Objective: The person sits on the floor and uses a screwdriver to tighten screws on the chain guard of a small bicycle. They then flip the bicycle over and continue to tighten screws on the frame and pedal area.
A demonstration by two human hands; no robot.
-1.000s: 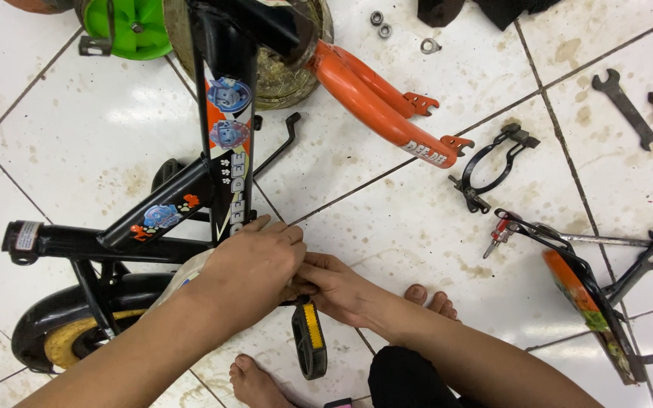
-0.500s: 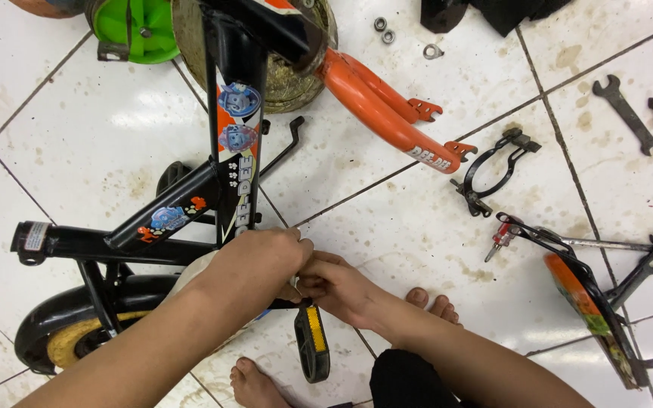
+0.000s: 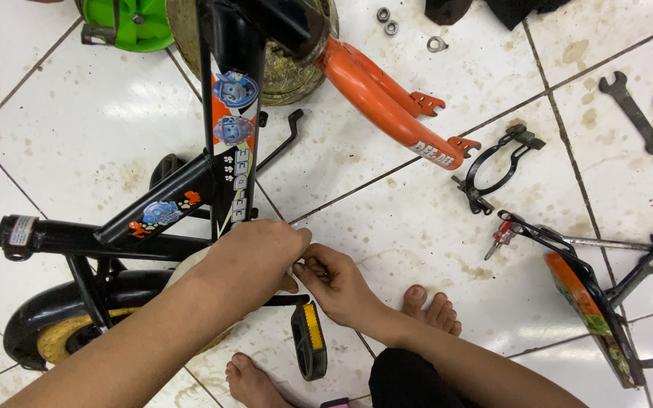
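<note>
1. Head view: the black bike frame is laid on the tiled floor, at nine o'clock of the picture's centre.
2. The left hand is curled over the crank area; whether its grip is closed on anything cannot be told.
3. The right hand is pinched on a small part, hidden between the fingers.
4. The frame is judged stiff and heavy, best held by its tubes; the pedal lies at six o'clock.

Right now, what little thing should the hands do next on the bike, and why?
Probably keep the left hand steady on the black bike frame while the right hand works whatever its fingertips pinch there. Both hands meet at one spot just above the pedal, and the piece itself is hidden.
</note>
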